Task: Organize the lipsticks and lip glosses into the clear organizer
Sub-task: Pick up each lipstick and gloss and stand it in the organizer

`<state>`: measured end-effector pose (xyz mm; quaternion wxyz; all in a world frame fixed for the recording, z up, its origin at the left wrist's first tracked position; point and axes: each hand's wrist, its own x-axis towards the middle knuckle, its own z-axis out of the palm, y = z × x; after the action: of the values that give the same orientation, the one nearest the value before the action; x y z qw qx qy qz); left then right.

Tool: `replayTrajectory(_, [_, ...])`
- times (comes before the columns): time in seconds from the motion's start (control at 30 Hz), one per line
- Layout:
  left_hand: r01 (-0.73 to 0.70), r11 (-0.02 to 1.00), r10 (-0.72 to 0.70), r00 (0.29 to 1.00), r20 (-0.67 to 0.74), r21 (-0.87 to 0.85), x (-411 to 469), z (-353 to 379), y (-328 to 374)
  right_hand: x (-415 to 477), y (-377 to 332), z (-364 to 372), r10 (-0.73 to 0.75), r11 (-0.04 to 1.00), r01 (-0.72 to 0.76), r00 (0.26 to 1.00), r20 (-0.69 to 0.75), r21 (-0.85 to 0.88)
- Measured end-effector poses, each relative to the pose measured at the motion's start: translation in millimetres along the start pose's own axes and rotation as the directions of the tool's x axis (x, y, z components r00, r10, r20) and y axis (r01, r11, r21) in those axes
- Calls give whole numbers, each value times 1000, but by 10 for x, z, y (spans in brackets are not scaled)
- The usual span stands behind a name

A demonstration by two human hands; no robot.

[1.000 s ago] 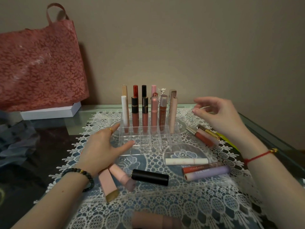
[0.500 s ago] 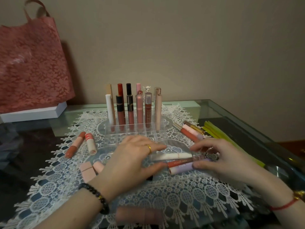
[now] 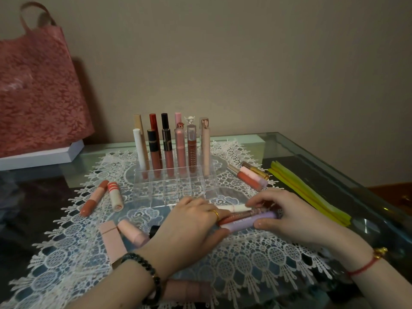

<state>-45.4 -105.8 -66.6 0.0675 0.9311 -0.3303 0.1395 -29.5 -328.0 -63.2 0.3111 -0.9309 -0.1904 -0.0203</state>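
Observation:
The clear organizer (image 3: 176,186) stands mid-table on the lace mat, with several lipsticks and glosses (image 3: 180,150) upright in its back rows; its front compartments hold nothing. Just in front of it a white tube (image 3: 231,207), a red-brown tube (image 3: 240,216) and a lilac tube (image 3: 247,222) lie side by side. My left hand (image 3: 189,226) closes over their left ends, thumb below and fingers above. My right hand (image 3: 287,215) grips their right ends, its thumb on the lilac tube.
Loose tubes lie around: two (image 3: 100,198) at the left, two pink lipsticks (image 3: 120,238) and a half-hidden black one (image 3: 153,230) by my left wrist, a cluster (image 3: 252,175) at the right, one (image 3: 189,288) at the front. Yellow-green strips (image 3: 307,192) lie near the glass edge. A red bag (image 3: 38,97) stands back left.
Both hands have come down from beside the organizer onto the three lying tubes and closed on them from either end. The view has shifted slightly.

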Motion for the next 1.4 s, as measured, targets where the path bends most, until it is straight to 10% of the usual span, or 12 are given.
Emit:
replayTrajectory(0.9, [82,981,-105,987,-123,-175,-32,46,-103,135,-411,-38,-65,967,104,983,-170,232])
replayTrajectory(1.4, [208,885,-397,805,-441,-417,-130,-301,-646,881,-1297,215,-174,822,332,920,-351,463])
